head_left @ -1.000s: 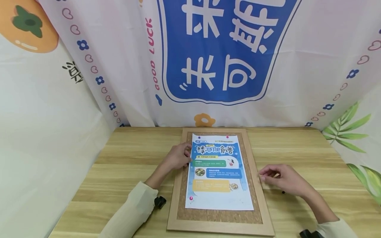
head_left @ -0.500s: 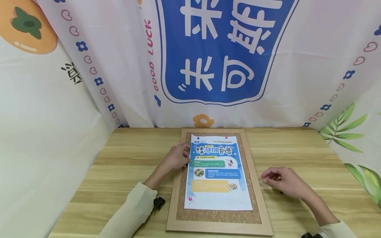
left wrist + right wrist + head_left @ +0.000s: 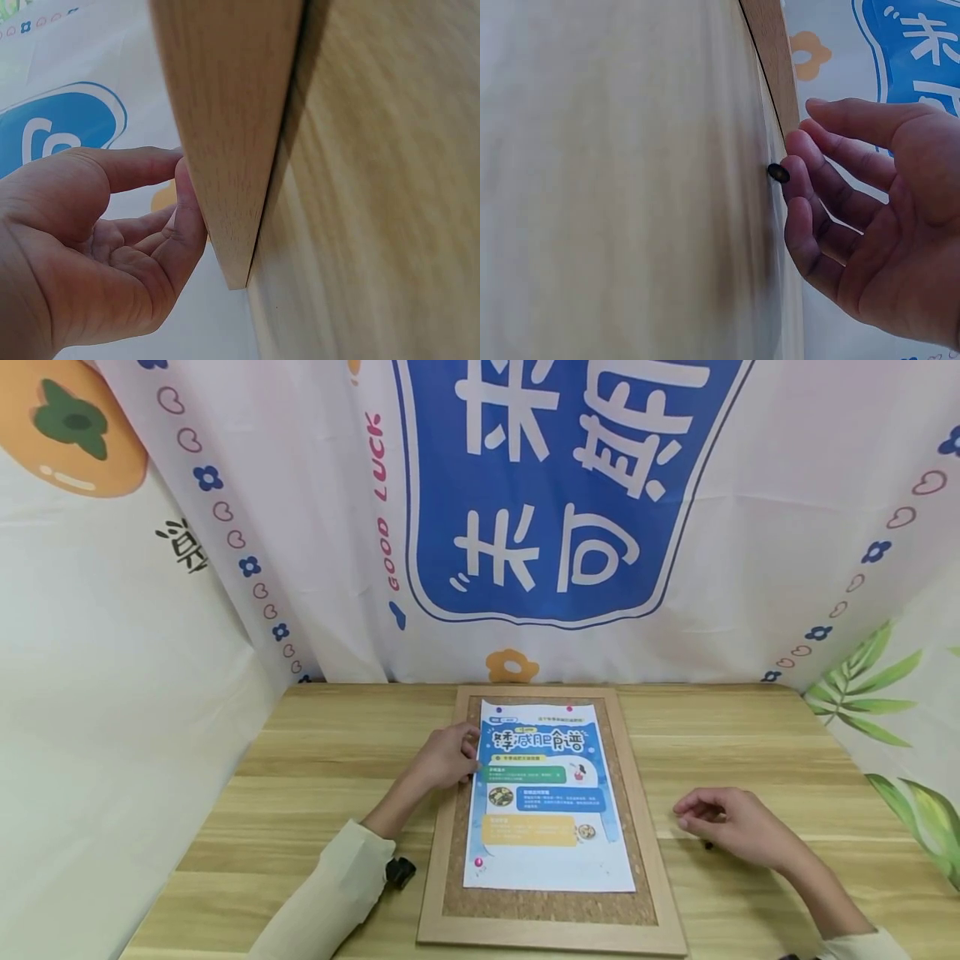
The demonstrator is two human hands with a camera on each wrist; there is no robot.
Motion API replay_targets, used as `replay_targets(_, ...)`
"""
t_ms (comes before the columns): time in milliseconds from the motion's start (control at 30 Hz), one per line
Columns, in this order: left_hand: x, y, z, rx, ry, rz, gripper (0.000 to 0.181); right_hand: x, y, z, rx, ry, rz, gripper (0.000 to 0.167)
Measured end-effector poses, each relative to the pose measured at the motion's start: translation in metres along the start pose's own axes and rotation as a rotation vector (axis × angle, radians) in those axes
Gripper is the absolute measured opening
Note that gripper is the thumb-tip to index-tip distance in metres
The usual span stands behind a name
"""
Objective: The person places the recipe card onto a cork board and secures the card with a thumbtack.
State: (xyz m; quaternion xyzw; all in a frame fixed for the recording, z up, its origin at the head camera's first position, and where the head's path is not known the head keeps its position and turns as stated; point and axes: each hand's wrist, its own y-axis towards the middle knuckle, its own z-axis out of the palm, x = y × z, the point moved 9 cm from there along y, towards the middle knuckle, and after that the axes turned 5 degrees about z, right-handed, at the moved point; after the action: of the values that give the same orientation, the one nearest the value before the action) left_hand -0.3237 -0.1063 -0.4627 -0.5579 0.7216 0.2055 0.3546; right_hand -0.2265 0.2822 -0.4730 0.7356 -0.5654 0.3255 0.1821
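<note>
A corkboard [image 3: 551, 906] with a wooden frame lies on the table. A printed blue-and-white poster [image 3: 551, 864] is on it, with a purple pushpin [image 3: 498, 710] at top left, a pink pushpin [image 3: 569, 709] at top right and another pink pushpin [image 3: 478, 862] at lower left. My left hand [image 3: 447, 756] rests on the frame's left side, fingers loosely bent by the poster's edge; the left wrist view shows its fingertips touching the frame. Right of the board, my right hand [image 3: 738, 827] hovers with loosely bent fingers. Beside them on the table is a small round black thing [image 3: 778, 173].
The wood-grain table [image 3: 330, 760] extends to both sides of the board. A printed curtain [image 3: 352, 643] hangs behind its far edge, and more printed cloth stands at left and right.
My right hand has moved away from the frame's right edge, rightward and slightly toward me. The left hand keeps its place at the frame, and the poster lies as before.
</note>
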Motion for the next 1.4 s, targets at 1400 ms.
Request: replay_targets(1400, -0.001, -0.001, 0.001, -0.005, -0.001, 0.004, 0.055, -0.021, -0.036, -0.008, 0.063, -0.06, 0.057, 0.01)
